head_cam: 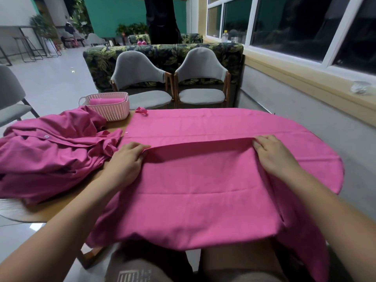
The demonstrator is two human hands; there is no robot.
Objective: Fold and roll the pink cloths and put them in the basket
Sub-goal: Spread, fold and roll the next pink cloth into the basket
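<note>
Left hand (127,157): we pinch the left end of the spread cloth's (203,180) folded edge, nearer us than the basket (109,113).
Right hand (270,153): we pinch that fold's other end, well right of the basket.
Spread cloth: flat, right of the basket; its near edge overhangs our lap.
Heap (50,151): crumpled pink cloths against the basket's near-left side.
Basket: holds one rolled cloth (105,101).
Open room: a bare tabletop (61,204) strip nearer us than the basket.

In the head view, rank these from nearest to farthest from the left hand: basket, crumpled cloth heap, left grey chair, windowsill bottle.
From the left hand, gripping the spread cloth:
1. The crumpled cloth heap, just to its left.
2. The basket, at the far left of the table.
3. The left grey chair, beyond the table.
4. The bottle, far back on the windowsill.
</note>
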